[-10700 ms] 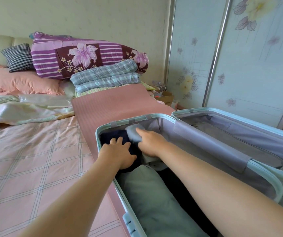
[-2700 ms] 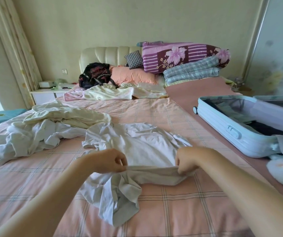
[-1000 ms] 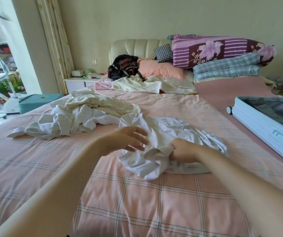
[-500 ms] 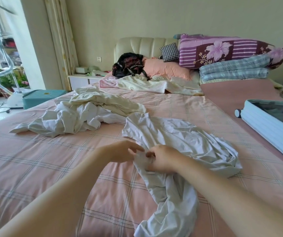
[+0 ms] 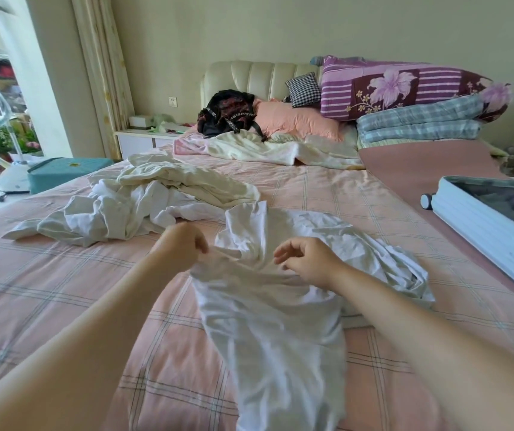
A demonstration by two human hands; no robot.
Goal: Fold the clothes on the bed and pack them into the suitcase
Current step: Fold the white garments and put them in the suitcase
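Note:
A crumpled white shirt (image 5: 268, 306) lies across the pink checked bed (image 5: 62, 275) in front of me. My left hand (image 5: 184, 247) pinches a raised edge of the shirt on its left side. My right hand (image 5: 308, 262) hovers just above the shirt with loosely curled fingers and holds nothing. A heap of white and cream clothes (image 5: 143, 206) lies further back on the left. The pale blue suitcase (image 5: 479, 225) lies open at the right edge of the bed, with dark contents showing inside.
At the head of the bed are a black bag (image 5: 227, 113), a pink pillow (image 5: 296, 119), stacked folded quilts (image 5: 417, 101) and a cream blanket (image 5: 268, 147). A teal box (image 5: 62, 172) and a garment steamer (image 5: 13, 178) stand on the floor at left.
My hands have parted from the middle of the shirt. The left one keeps its pinch on the cloth, while the right one has let go and lifted off.

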